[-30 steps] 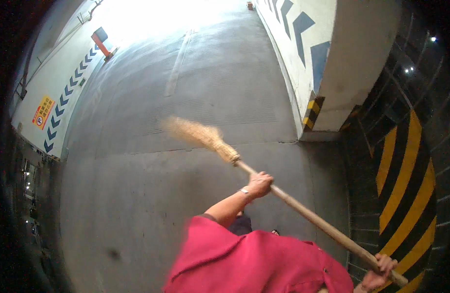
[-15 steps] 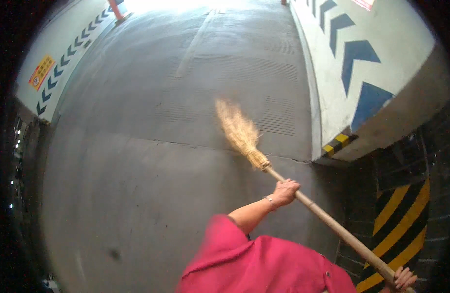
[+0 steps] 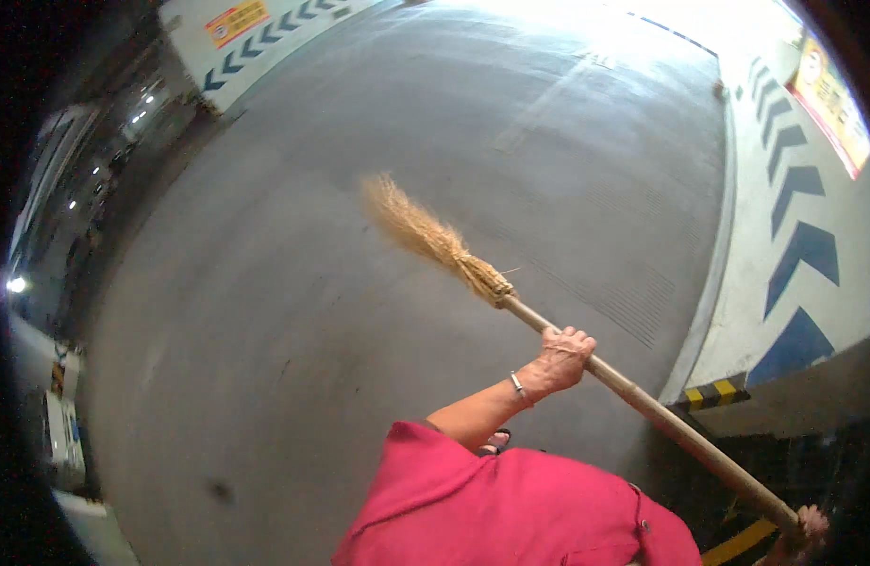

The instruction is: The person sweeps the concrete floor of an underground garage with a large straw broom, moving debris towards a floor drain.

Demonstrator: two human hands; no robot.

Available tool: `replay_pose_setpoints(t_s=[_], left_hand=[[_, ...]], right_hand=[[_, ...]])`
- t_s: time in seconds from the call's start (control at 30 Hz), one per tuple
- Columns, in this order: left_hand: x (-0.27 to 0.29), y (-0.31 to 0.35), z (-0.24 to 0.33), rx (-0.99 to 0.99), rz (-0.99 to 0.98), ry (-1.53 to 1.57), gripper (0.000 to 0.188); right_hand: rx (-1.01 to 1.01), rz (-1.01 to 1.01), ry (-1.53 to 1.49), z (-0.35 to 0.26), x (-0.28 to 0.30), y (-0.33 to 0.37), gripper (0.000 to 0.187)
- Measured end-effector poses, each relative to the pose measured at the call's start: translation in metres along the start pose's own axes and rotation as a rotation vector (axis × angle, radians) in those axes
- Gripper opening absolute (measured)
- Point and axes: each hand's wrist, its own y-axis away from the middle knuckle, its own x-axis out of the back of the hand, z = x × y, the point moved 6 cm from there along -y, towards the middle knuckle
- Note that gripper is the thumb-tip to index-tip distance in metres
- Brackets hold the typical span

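Observation:
A straw broom (image 3: 433, 243) with a long wooden handle (image 3: 680, 431) slants across the view, its bristles up and to the left over the grey floor. My left hand (image 3: 560, 361), with a band at the wrist, wraps round the handle a little below the bound straw. At the far end of the handle, low on the right, my right hand (image 3: 810, 530) grips it; that hand is partly dark at the picture's rim. The bristle tips are smeared by motion, and whether they touch the floor I cannot tell.
Along the right runs a white wall (image 3: 744, 236) with dark blue chevrons and a yellow-black striped corner (image 3: 716, 392). Another chevron wall (image 3: 235, 77) stands far left. The concrete floor (image 3: 265, 283) rises toward bright light, with a ribbed patch (image 3: 633, 307) near the right wall.
The broom head has swung left, and its handle lies flatter across the view. Both hands keep their hold. The view has turned left, so the walls appear farther right.

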Motion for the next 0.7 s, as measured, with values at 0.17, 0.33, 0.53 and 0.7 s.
replay_pose_setpoints(t_s=[0.17,0.33,0.53,0.7], left_hand=[[0.022,0.106,-0.036,0.347,0.100,-0.219,0.022],[0.028,0.247,-0.027,0.740,0.107,-0.273,0.020],[0.018,0.256,-0.061,0.962,0.211,-0.224,0.025],[-0.018,0.268,-0.054,1.079,0.092,0.000,0.028]], right_hand=[[-0.369,-0.309,-0.052,0.097,0.053,-0.070,0.017],[-0.574,-0.457,-0.131,0.227,0.053,-0.098,0.015],[-1.082,-0.288,-0.367,0.447,-0.056,-0.153,0.029],[-1.154,-0.018,-0.005,0.497,-0.087,-0.158,0.027]])
